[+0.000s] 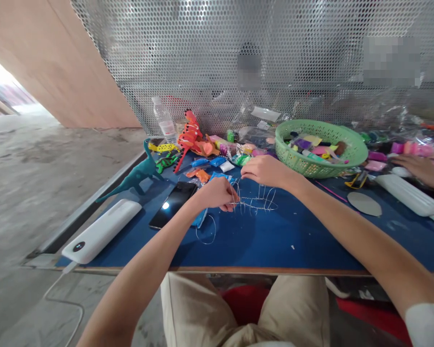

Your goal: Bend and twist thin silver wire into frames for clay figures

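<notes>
A thin silvery wire frame (262, 208), with several upright prongs and a pointed right end, is held just above the blue tabletop. My left hand (220, 193) is closed on its left end, fingers pinched round the wire. A loose curl of wire (206, 241) hangs below that hand. Above and to the right, my right hand (264, 171) is closed with bent fingertips at a thin strand rising from the frame; its grip is partly hidden. A black phone (173, 205) lies left of my left hand, and blue packets (217, 161) lie beyond it.
Clay dinosaurs, one teal (139, 173) and one orange-red (191, 135), stand at the back left. A white power bank (101, 231) lies near the left edge. A green basket (321, 168) holds clay packets. Another person's hand (423, 168) rests at the far right.
</notes>
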Demonstrator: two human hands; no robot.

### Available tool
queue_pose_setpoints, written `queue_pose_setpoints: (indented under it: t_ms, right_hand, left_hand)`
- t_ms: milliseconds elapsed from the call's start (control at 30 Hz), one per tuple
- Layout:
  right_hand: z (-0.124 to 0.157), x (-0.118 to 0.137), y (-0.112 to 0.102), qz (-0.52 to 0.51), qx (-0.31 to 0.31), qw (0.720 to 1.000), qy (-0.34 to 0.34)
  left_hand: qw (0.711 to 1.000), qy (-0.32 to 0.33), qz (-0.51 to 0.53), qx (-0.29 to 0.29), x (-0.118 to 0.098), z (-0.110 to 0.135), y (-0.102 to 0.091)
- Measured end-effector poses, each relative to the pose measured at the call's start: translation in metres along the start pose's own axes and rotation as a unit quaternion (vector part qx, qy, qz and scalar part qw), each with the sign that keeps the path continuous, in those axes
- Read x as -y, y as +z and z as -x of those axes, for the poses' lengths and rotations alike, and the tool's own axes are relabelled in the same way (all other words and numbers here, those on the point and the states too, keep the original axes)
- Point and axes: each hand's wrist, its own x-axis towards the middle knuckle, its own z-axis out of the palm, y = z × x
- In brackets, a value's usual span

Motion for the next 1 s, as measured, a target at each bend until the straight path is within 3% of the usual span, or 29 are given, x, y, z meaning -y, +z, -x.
queue_pose_setpoints:
  t_ms: [133,300,700,1000]
  right_hand:
    - [0.0,0.0,-0.001,0.093,-0.005,0.993,-0.07]
    - [-0.001,0.002,0.0,0.072,0.01,0.993,-0.096]
    - [-0.001,0.011,-0.002,-0.096,-0.01,0.995,0.001]
    - [0.001,0.023,-0.024,-0.278,-0.043,0.957,0.073]
  left_hand:
    - [1.0,0.007,-0.005,-0.002,0.001,-0.002,0.005]
    - [1.0,0.026,-0.011,-0.001,0.004,-0.004,0.01]
    - [0.999,0.044,-0.013,-0.028,0.001,0.001,0.009]
    - [0.988,0.109,-0.008,-0.105,-0.003,0.005,0.007]
